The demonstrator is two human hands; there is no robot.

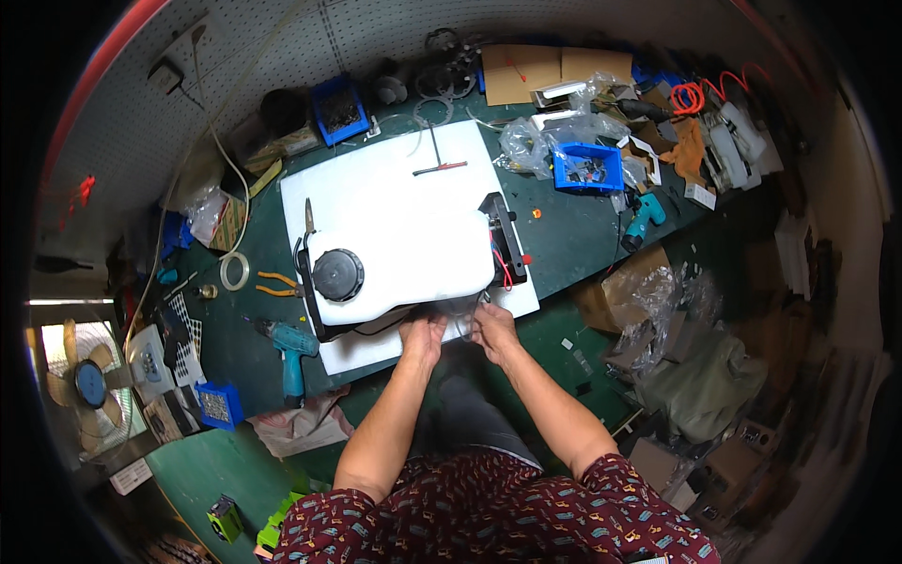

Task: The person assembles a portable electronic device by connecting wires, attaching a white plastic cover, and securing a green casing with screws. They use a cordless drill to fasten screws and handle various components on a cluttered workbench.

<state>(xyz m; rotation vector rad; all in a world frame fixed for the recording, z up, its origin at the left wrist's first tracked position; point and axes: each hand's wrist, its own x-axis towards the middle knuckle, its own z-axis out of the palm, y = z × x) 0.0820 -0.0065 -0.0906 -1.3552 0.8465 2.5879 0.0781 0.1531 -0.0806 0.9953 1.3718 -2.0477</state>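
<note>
A white plastic tank (413, 258) with a round black screw cap (338, 274) lies on a white foam sheet (376, 179). A black frame with red and blue wires (505, 268) sits at its right end. My left hand (425, 338) is at the tank's near edge, beside a black cable, with its fingers curled together. To its right, my right hand (493, 329) pinches close to the tank's near right corner. Something clear and thin (458, 318) shows between the hands; its kind is too unclear to tell. What the fingertips hold is hidden.
Orange-handled pliers (277, 282) and a teal cordless drill (289, 352) lie left of the foam sheet. A T-handled tool (440, 169) rests on it. At right are a blue parts bin (587, 167) and another teal power tool (645, 219). A fan (91, 383) stands far left.
</note>
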